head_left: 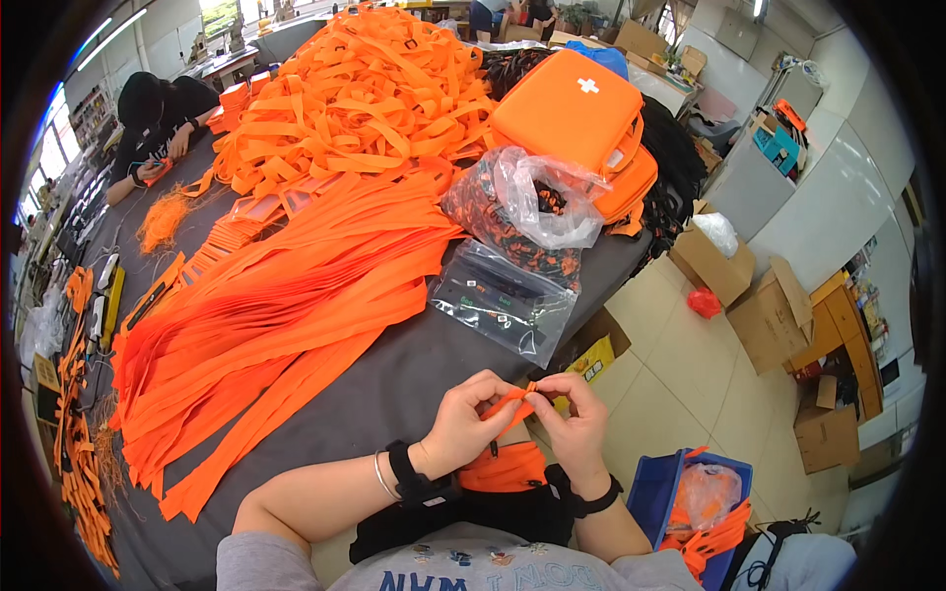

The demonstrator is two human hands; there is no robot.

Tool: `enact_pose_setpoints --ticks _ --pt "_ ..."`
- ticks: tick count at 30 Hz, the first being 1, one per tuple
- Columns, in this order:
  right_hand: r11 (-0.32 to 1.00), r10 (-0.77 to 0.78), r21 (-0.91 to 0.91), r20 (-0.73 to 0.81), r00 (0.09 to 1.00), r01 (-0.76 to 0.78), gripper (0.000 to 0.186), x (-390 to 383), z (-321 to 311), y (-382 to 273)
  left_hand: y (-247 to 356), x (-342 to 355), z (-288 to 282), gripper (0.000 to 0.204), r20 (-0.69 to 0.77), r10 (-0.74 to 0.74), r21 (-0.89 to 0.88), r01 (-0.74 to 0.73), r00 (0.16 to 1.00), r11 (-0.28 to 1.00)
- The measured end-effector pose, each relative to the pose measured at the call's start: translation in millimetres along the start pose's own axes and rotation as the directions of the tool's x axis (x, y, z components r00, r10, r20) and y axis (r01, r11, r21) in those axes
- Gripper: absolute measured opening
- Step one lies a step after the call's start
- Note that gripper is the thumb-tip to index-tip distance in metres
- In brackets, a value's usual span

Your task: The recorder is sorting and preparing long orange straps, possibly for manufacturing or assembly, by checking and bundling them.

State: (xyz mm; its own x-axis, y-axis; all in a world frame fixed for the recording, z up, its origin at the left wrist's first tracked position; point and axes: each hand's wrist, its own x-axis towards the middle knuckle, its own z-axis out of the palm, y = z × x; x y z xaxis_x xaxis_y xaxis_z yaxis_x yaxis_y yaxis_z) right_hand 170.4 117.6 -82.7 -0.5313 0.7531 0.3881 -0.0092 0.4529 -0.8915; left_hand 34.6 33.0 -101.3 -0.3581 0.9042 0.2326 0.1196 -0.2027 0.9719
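My left hand (463,426) and my right hand (575,426) meet in front of me, past the table's near edge. Between their fingertips they pinch an orange fabric strip (511,410), which looks like zipper tape. Both hands are closed on it; a small part at the fingertips is too hidden to make out. Just below, an orange fabric piece (501,467) with dark zipper pulls lies on my lap. A long bundle of orange zipper tapes (286,325) covers the table to the left.
Orange webbing (365,98) is heaped at the back of the dark table (379,384). Orange first-aid cases (562,113), a plastic bag of small parts (512,212) and a clear zip bag (507,300) sit right. A blue bin (652,492) stands on the floor. A person (158,118) works far left.
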Motion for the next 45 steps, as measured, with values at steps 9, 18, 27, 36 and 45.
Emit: enact_pose_setpoints --ticks 9,18,27,36,45 --pt "0.941 -0.195 -0.274 0.047 0.98 0.2 0.018 0 -1 -11 8 -4 1 0.011 -0.013 -0.05 -0.008 0.05 0.999 0.999" --pt "0.971 -0.119 -0.212 -0.013 0.993 0.113 0.017 1 -5 -12 8 -3 1 0.012 -0.006 -0.045 -0.021 0.045 0.999 0.999" --pt "0.982 0.114 0.143 0.05 0.992 -0.12 0.013 -4 -3 -3 4 -3 1 0.007 0.055 -0.122 -0.167 0.129 0.991 0.977" --pt "1.0 0.012 -0.027 0.037 0.999 -0.011 0.016 -3 -3 -3 4 -3 0 0.007 0.038 -0.116 -0.069 0.119 0.993 0.991" --pt "0.98 -0.087 -0.174 0.04 0.995 0.092 0.016 -2 7 -13 2 -4 1 0.008 -0.018 -0.051 -0.002 0.051 0.999 0.999"
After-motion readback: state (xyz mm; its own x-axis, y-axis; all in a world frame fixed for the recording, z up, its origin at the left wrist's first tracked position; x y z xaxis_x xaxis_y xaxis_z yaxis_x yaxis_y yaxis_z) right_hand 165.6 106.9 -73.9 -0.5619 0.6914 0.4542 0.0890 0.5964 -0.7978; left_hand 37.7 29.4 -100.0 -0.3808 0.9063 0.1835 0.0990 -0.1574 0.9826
